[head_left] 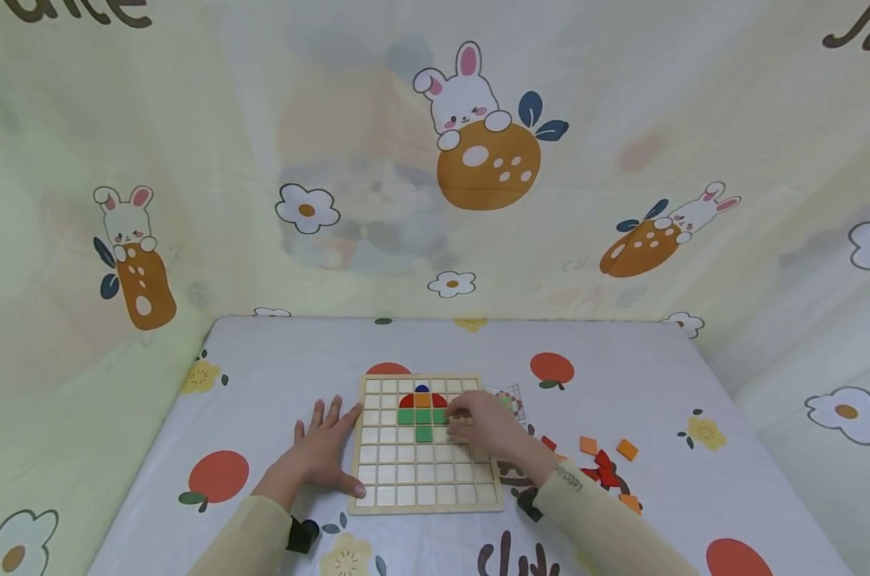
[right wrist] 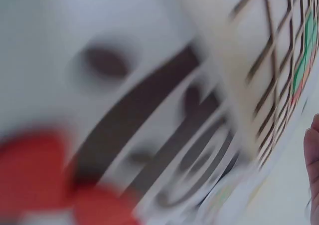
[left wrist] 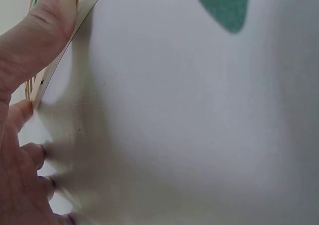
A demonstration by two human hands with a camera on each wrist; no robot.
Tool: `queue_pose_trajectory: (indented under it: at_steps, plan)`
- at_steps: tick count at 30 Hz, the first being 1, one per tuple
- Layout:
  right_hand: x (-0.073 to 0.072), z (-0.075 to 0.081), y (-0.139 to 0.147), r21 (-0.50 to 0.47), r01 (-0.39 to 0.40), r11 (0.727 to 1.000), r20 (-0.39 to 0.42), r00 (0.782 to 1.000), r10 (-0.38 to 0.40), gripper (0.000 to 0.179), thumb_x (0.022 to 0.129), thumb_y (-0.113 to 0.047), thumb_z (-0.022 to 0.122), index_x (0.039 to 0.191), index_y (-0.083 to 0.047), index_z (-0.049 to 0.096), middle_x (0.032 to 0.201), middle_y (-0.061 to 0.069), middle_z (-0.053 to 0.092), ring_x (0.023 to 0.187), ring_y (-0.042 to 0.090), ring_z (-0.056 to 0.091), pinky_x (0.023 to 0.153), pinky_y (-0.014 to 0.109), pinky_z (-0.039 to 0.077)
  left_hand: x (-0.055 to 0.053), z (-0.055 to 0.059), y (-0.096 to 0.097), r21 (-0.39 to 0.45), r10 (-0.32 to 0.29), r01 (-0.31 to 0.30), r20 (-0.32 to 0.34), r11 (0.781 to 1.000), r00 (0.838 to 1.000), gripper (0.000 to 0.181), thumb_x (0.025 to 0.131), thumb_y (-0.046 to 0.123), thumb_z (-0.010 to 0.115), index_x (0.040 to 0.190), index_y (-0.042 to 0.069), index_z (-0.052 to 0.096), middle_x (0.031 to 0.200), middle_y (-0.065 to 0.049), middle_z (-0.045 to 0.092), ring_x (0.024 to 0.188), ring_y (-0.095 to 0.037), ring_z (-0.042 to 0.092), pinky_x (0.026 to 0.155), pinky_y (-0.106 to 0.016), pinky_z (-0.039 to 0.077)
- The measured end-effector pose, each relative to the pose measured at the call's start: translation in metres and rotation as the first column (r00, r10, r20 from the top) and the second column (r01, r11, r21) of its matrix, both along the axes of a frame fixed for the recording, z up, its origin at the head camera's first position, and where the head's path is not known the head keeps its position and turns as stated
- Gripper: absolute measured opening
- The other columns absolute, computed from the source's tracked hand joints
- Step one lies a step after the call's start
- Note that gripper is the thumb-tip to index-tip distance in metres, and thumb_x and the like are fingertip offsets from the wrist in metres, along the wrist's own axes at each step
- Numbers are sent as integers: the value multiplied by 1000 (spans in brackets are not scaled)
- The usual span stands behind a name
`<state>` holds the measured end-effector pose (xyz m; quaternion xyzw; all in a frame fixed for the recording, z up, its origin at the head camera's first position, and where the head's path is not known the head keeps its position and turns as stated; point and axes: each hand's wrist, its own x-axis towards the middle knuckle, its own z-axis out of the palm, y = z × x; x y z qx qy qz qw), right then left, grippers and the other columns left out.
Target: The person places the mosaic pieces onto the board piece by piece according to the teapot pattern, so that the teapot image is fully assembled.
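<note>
A wooden grid board (head_left: 395, 474) lies flat on the table, with a blue rounded piece (head_left: 422, 389), an orange square (head_left: 423, 400), red curved pieces (head_left: 407, 401) and several green squares (head_left: 424, 433) in its upper middle cells. My left hand (head_left: 321, 448) is spread at the left side, thumb on the board's frame and index fingertip at its edge. The left wrist view shows that thumb (left wrist: 42, 33) against the frame. Over the right part of the board, my right hand (head_left: 488, 424) has bent fingers beside the rightmost green square; whether they hold a piece is hidden.
A small printed pattern card (head_left: 508, 400) lies behind my right hand. Loose red pieces (head_left: 604, 470) and orange squares (head_left: 627, 450) are scattered to the right of the board, near my right forearm. A patterned cloth (head_left: 262, 368) covers the table, and fabric hangs around it.
</note>
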<state>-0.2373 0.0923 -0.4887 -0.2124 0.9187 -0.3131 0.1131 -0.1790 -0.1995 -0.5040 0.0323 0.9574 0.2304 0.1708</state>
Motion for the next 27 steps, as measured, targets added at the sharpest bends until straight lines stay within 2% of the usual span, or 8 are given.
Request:
queue_pose_trajectory:
  at_steps: [6, 13, 16, 20, 23, 27]
  plan:
    - [3, -1, 66, -8, 140, 990, 3, 990, -140, 23, 92, -12, 76, 114, -6, 74, 111, 5, 72, 104, 22, 68, 93, 43, 58, 0, 4, 2, -9, -2, 2, 1, 1000, 1000, 130, 57, 45, 99, 162, 14, 29, 170, -25, 11, 156, -53, 0, 118, -78, 4]
    - [7, -6, 133, 77, 282, 956, 0, 959, -283, 28, 93, -15, 75, 118, -5, 71, 114, 11, 71, 101, 25, 63, 94, 47, 58, 0, 4, 2, -9, -7, 7, 1, 1000, 1000, 131, 56, 45, 99, 162, 14, 29, 170, -26, 11, 156, -54, 1, 117, -79, 4]
    - [9, -7, 156, 91, 305, 948, 8, 952, -307, 30, 94, -16, 74, 121, -3, 69, 117, 15, 70, 103, 28, 62, 95, 49, 58, 0, 2, 2, -5, -7, 7, 5, 1000, 1000, 131, 57, 45, 99, 162, 14, 28, 170, -26, 11, 156, -54, 0, 118, -79, 4]
    - [12, -10, 182, 101, 322, 941, 39, 944, -327, 34, 95, -18, 72, 124, -1, 67, 117, 17, 68, 100, 26, 60, 90, 45, 59, -1, -1, 1, -2, -7, 7, 6, 1000, 1000, 131, 57, 45, 99, 163, 14, 28, 170, -25, 10, 156, -53, -1, 118, -79, 3]
    - [13, -13, 195, 130, 344, 930, 54, 934, -353, 36, 95, -21, 74, 124, -1, 67, 115, 16, 69, 97, 24, 60, 87, 40, 60, -1, -2, 1, -3, -6, 6, 1, 1000, 1000, 131, 57, 44, 99, 163, 14, 28, 170, -25, 10, 156, -53, -1, 118, -79, 3]
    - [13, -17, 206, 183, 357, 916, 59, 926, -372, 39, 92, -25, 78, 121, 0, 69, 114, 17, 70, 94, 23, 61, 88, 43, 60, 0, -1, 2, -4, -4, 4, -6, 1000, 1000, 131, 56, 43, 99, 162, 14, 28, 170, -26, 11, 156, -54, 0, 117, -79, 4]
